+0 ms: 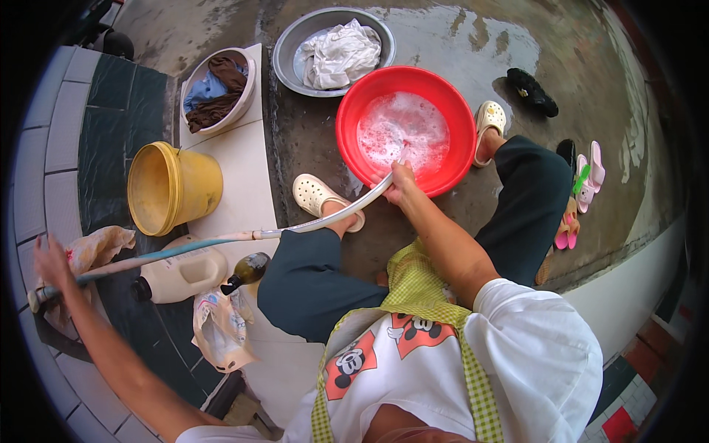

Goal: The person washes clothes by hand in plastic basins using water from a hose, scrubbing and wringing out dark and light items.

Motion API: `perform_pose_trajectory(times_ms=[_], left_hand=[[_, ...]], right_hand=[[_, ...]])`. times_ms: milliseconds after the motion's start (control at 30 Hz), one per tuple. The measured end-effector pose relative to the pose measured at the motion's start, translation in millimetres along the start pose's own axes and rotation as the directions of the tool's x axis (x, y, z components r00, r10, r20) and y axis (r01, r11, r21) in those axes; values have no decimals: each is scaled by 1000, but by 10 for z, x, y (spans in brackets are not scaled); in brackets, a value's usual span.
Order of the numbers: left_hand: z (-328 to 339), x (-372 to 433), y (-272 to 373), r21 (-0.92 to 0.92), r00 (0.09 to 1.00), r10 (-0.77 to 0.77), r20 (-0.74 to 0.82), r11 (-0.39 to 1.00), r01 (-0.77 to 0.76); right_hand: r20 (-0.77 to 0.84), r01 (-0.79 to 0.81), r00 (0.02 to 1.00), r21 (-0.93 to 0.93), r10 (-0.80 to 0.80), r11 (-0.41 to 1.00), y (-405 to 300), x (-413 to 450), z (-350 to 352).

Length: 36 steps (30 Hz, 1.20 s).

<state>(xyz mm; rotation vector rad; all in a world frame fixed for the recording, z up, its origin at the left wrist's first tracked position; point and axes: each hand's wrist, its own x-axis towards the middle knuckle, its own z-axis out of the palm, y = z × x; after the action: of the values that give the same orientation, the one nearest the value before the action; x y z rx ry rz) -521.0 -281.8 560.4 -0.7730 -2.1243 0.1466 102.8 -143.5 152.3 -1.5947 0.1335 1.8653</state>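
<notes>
My right hand [400,180] is closed around a clear flexible hose [354,206], whose end points into a red plastic basin [346,147]. Foamy water [407,124] lies in the basin. The hose joins a bluish pipe [183,247] that runs left to the tiled wall. My left hand [52,263], blurred, is raised beside that pipe's far end with its fingers apart; my wrist crosses over the pipe. Next to the left hand lies a crumpled plastic bag [102,247]. Past the red basin stands a metal basin [281,55] with wet white cloth [343,55] in it.
A pale tub [246,102] with brown and blue clothes and a tipped yellow bucket [202,185] are on the left ledge. Nearer are a beige jug [177,277], a dark pump bottle [249,268] and an open plastic bag [221,332]. Several slippers [584,183] line the wet floor at right.
</notes>
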Motion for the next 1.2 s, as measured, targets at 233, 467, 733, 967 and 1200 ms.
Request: perform_pose_trajectory(times_ms=[233, 467, 733, 967, 1200], left_hand=[[-967, -2144, 3138, -915, 449, 809, 379, 399, 54], [-1776, -3193, 4566, -986, -175, 977, 124, 101, -132], [-1004, -3318, 5649, -481, 99, 599, 794, 521, 705], [-326, -3296, 6135, -125, 3, 340, 941, 339, 933], [163, -3292, 6560, 126, -195, 361, 912, 204, 971]], right_hand=[[46, -24, 999, 56, 21, 998, -197, 0, -115], [198, -91, 978, 106, 69, 990, -434, -78, -27], [225, -164, 964, 98, 139, 982, -491, 147, -226], [243, -264, 944, 142, 225, 954, -349, 484, -146], [195, -287, 949, 210, 248, 935, -313, 685, -57]])
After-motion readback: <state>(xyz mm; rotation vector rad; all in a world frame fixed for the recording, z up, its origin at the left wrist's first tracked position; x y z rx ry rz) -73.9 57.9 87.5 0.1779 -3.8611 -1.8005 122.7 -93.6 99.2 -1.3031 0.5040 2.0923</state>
